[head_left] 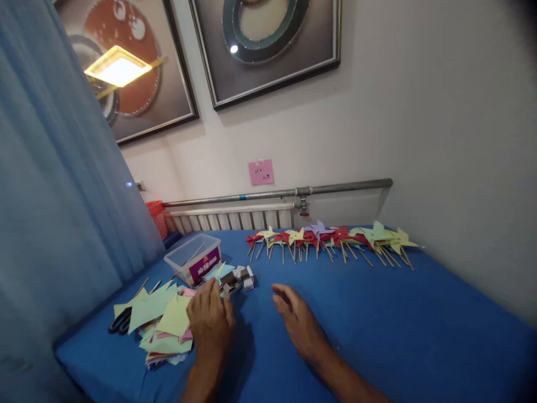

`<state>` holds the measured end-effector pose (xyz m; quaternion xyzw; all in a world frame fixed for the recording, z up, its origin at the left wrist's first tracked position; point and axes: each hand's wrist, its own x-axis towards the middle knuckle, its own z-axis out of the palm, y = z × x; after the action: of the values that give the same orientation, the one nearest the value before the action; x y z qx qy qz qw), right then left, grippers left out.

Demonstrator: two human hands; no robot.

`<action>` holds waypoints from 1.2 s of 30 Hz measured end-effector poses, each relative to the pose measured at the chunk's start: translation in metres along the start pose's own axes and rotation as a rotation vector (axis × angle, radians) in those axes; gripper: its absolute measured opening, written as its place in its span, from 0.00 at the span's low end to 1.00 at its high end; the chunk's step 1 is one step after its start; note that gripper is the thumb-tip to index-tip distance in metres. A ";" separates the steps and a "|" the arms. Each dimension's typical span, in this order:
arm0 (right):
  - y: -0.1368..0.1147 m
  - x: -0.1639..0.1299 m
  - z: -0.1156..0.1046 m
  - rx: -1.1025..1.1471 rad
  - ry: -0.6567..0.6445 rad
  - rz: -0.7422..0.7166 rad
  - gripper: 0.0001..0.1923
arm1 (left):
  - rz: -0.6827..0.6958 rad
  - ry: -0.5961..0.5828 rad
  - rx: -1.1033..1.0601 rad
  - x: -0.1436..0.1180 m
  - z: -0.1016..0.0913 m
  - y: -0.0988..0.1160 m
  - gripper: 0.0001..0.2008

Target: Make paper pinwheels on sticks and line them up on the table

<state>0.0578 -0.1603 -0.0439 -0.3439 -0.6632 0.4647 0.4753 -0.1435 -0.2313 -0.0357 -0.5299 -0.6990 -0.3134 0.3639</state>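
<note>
Paper squares [168,319] in green, yellow and pink are lying in a loose pile at the near left of a blue table [398,324], and the left hand [211,320] is resting palm down at the pile's right edge, fingers reaching toward a few small boxes [240,278] just beyond. Whether those fingers are gripping anything cannot be told from here. The right hand [297,320] is hovering open and empty over bare blue cloth, well apart from the pile. Black-handled scissors [121,323] are peeking out from under the paper on the left. Behind the pile a clear plastic container [193,258] is sitting with thin sticks inside. Along the far edge — against a radiator [229,218] — finished paper pinwheels [331,238] on sticks are lying in a row.
</note>
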 end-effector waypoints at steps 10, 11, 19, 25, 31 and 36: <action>-0.006 0.005 -0.007 0.863 0.011 0.380 0.22 | 0.488 -0.116 -0.508 -0.015 0.003 0.116 0.17; -0.004 0.007 -0.010 0.882 0.055 0.403 0.21 | 0.511 -0.131 -0.547 -0.009 0.004 0.117 0.15; 0.003 0.016 -0.018 0.914 0.122 0.378 0.21 | -0.195 -0.323 -0.855 0.060 0.027 0.087 0.13; 0.008 0.014 -0.014 0.844 0.142 0.378 0.23 | -0.718 -0.747 -1.454 0.045 0.048 0.081 0.19; 0.004 0.014 -0.018 0.782 0.086 0.348 0.26 | -0.858 -0.740 -1.594 0.046 0.050 0.078 0.20; 0.003 0.013 -0.017 0.780 0.053 0.343 0.26 | -0.855 -0.749 -1.614 0.046 0.053 0.076 0.20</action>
<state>0.0695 -0.1427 -0.0413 -0.2555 -0.3587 0.7440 0.5025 -0.0870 -0.1459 -0.0215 -0.3869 -0.4781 -0.6132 -0.4957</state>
